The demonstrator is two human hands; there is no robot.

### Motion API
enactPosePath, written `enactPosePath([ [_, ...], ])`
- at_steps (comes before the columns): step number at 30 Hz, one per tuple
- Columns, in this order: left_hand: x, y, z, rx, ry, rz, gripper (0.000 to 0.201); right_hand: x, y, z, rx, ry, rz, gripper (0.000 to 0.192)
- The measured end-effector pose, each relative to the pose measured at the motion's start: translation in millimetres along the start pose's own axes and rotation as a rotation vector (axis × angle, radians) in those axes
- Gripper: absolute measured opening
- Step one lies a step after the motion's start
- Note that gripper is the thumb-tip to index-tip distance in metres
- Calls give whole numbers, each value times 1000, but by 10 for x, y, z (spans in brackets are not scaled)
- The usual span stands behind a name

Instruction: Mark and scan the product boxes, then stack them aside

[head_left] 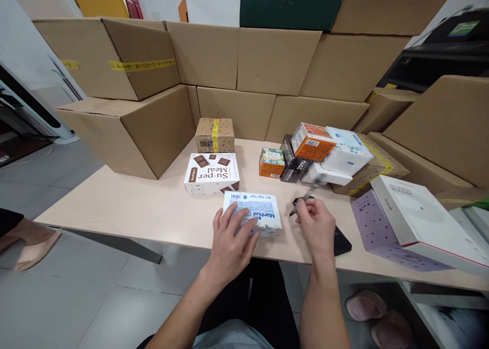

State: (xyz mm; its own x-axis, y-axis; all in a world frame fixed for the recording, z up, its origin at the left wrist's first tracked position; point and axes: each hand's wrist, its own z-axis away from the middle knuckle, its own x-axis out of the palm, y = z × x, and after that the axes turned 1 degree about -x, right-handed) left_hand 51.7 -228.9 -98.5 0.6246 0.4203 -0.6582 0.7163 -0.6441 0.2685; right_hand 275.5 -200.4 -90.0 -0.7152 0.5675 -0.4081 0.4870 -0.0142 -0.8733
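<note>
Fingers spread, my left hand [234, 232] rests on the top of a white and blue box marked Manhua [263, 206]. Its thumb is by the box's front edge. To the right, my right hand [316, 221] pinches a slim pen [311, 190]; its dark tip points down and left, and its upper end is blurred. Beneath that hand lies a flat black object [342, 242], mostly covered, so its kind is unclear. A white Su-per Meal box [212, 173] with chocolate pictures stands behind the Manhua box, at its left.
A small taped brown box [214, 135] sits behind. At right stand a small green and orange box [271, 162], an orange box [313, 141] on a dark box [294, 165], a white box [347, 151], and a white and purple box [428, 214]. Large cartons [237, 109] wall the table [153, 206].
</note>
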Motion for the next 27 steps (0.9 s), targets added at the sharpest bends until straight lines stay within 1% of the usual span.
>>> enactPosePath([
  [1, 21, 32, 2, -1, -24, -17, 28, -29, -35, 18, 12, 81, -201, 27],
  [2, 41, 67, 3, -5, -45, -34, 29, -48, -84, 41, 19, 129, -363, 27],
  [3, 60, 102, 4, -11, -62, -52, 30, -55, -142, 69, 12, 151, -495, 25],
  [5, 91, 170, 4, -29, -83, -93, 34, -32, -265, 130, -34, 113, -681, 19],
  [7, 115, 224, 2, -48, -90, -142, 38, 32, -365, 178, -84, 11, -754, 13],
  [9, 135, 253, 3, -57, -90, -189, 41, 121, -418, 199, -112, -74, -710, 16],
  [11, 154, 260, 9, -60, -90, -217, 42, 213, -423, 191, -120, -141, -606, 21],
  [14, 181, 252, 17, -69, -79, -232, 41, 323, -376, 157, -144, -211, -429, 19],
  [17, 206, 250, 12, -62, -57, -238, 37, 376, -325, 136, -198, -208, -278, 19],
  [19, 219, 254, 3, -58, -48, -240, 36, 383, -312, 136, -222, -196, -217, 21],
  [27, 233, 255, -6, -82, -45, -230, 35, 380, -348, 150, -278, -207, -126, 20],
])
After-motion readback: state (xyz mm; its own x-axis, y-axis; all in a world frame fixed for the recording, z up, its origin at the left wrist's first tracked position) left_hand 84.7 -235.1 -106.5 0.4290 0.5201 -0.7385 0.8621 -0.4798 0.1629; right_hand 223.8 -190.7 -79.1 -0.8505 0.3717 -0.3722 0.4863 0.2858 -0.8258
